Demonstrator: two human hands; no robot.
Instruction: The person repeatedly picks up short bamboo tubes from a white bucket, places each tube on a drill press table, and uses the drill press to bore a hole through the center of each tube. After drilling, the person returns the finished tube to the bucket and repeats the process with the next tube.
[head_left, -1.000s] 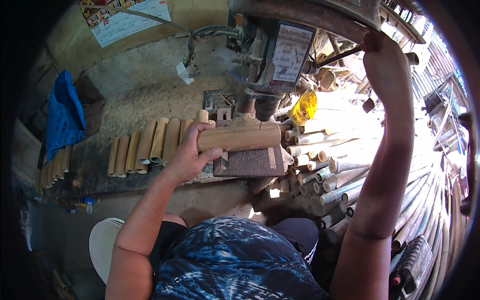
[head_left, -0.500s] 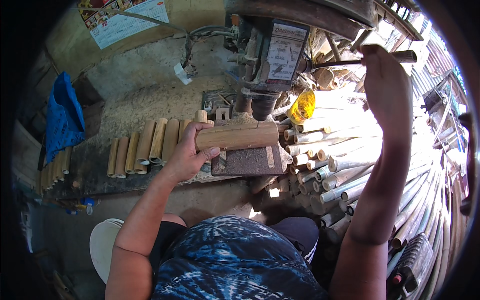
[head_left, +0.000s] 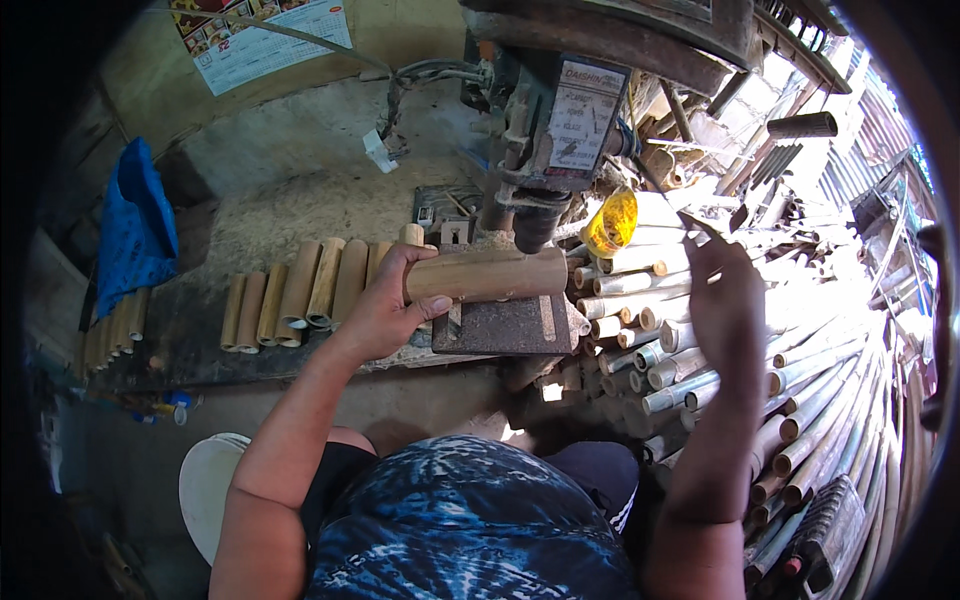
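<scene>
My left hand (head_left: 385,312) grips one end of a short bamboo tube (head_left: 490,274), holding it level across the dark metal plate (head_left: 500,325) under the drill press (head_left: 555,130). My right hand (head_left: 725,300) hangs in the air to the right of the machine with its fingers spread, holding nothing. It hovers above a heap of cut bamboo pieces (head_left: 640,340). The machine's black-knobbed lever (head_left: 800,125) sticks out above and right of that hand.
A row of short bamboo tubes (head_left: 300,290) lies on the bench to the left. Long bamboo poles (head_left: 850,420) are stacked at the right. A blue cloth (head_left: 135,225) hangs at the far left, a white stool (head_left: 205,490) stands below, and a yellow container (head_left: 610,222) sits by the machine.
My right hand has let go of the machine's lever and dropped down toward the bamboo heap, fingers apart. The left hand still holds the tube in the same place.
</scene>
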